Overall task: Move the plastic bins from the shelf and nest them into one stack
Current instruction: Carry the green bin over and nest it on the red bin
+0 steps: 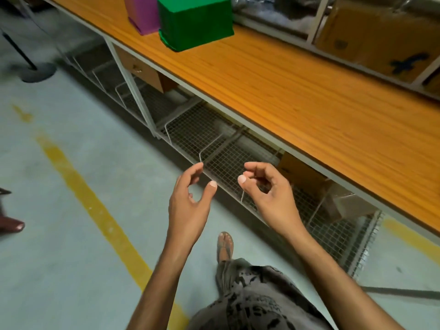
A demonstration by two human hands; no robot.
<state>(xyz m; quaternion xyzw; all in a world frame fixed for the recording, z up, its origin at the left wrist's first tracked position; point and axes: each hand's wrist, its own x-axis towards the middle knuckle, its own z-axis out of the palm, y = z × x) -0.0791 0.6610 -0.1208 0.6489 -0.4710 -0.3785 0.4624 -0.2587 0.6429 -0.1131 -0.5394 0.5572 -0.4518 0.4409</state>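
Green bin, purple bin — cardboard box bears blue mark.

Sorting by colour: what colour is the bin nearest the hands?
The bin is green; head view.

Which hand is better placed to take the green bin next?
Left, marginally: both hands are empty, but the left hand sits more in line with the green bin than the right hand.
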